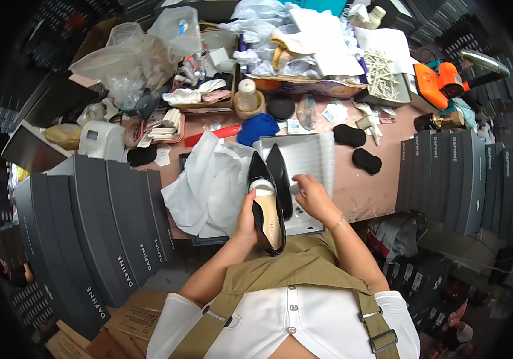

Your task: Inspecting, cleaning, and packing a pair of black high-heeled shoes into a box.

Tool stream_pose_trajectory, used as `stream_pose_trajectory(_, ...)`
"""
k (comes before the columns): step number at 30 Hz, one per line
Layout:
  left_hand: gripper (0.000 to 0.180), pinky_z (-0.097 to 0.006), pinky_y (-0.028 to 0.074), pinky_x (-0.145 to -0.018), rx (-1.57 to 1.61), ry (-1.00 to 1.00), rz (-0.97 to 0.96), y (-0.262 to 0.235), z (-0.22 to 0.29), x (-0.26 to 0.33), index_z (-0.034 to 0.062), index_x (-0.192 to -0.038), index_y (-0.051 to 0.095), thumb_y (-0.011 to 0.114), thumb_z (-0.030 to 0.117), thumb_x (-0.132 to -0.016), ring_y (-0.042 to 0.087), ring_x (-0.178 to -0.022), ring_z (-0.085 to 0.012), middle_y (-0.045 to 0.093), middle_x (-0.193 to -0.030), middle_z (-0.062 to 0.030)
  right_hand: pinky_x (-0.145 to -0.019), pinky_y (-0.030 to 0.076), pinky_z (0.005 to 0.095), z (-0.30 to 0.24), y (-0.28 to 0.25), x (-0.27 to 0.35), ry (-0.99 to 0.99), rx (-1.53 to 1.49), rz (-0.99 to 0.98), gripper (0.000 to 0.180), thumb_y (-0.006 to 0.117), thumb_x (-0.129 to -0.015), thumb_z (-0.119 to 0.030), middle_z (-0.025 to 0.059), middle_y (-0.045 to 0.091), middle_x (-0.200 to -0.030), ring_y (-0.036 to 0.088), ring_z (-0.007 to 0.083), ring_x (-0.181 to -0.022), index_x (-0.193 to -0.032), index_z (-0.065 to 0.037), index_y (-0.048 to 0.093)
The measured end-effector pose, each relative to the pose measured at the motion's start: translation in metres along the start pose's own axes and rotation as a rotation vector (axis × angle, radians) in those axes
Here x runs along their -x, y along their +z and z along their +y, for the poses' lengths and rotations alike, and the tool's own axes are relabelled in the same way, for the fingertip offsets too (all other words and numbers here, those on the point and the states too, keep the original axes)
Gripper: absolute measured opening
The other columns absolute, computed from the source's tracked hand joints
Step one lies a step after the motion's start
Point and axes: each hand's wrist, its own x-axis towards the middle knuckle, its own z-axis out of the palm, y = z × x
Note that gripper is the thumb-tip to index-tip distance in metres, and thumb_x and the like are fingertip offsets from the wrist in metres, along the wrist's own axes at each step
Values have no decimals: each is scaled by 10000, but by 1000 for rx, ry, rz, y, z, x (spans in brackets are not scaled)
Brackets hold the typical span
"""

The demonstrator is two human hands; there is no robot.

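My left hand [245, 220] grips a glossy black pointed shoe [270, 222] by its side, with the toe pointing away from me. The beige insole shows, and white stuffing [263, 190] sits in the toe opening. A second black pointed shoe [280, 179] lies just to the right, in an open grey shoe box [313, 224] lined with white wrapping. Over the right part of this box hovers my right hand [316, 200], its fingers curled in; whatever they may hold is hidden. Crumpled white tissue paper [199, 185] spreads over the box's left side.
Stacked grey shoe boxes stand left [101, 221] and right [448, 173]. Two black pads [349, 136] lie right of the open box. Behind it are a blue cloth [257, 128], a red tool [208, 136] and a white bottle [247, 96]. White sticks fill a box [382, 75]; an orange tool [448, 79] stands far right.
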Motion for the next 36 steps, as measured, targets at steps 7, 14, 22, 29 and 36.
stream_pose_trajectory(7, 541, -369, 544, -681, -22, -46, -22, 3, 11, 6, 6, -1064, 580, 445, 506, -910, 654, -776, -274, 648, -910, -142, -767, 508, 455, 64, 56, -8, 119, 407, -21, 361, 516, -817, -56, 227, 538, -1000, 580, 405, -903, -1176, -42, 487)
stream_pose_trajectory(14, 537, -382, 542, -686, -40, -70, -76, -5, 2, 2, 5, -1060, 585, 435, 501, -916, 653, -773, -279, 653, -901, -145, -713, 531, 436, 76, 64, -26, -21, 464, -5, 327, 529, -828, -88, 209, 544, -969, 608, 366, -825, -1152, -39, 530)
stream_pose_trajectory(22, 463, -369, 527, -745, -57, 85, -3, -14, -4, -5, 80, -1112, 571, 495, 491, -912, 643, -846, -227, 644, -961, -92, -528, 451, 282, -28, -18, 8, 192, -492, -69, 264, 600, -863, -127, 71, 551, -699, 556, 157, -590, -1095, -31, 519)
stream_pose_trajectory(29, 568, -351, 445, -925, -141, 254, -93, 20, -10, 15, 72, -1370, 270, 521, 359, -949, 485, -1149, -214, 457, -1247, -121, -571, 487, 419, -64, 22, 2, -148, -8, 107, 242, 663, -812, -195, 161, 629, -796, 616, 358, -682, -948, -43, 535)
stream_pose_trajectory(36, 482, -328, 462, -905, -162, 179, -114, 18, -11, 26, 70, -1349, 301, 493, 290, -965, 521, -1109, -199, 487, -1221, -118, -738, 485, 408, -57, 12, -7, -173, 107, 261, 442, 740, -706, -169, 148, 576, -977, 576, 358, -880, -1097, -63, 563)
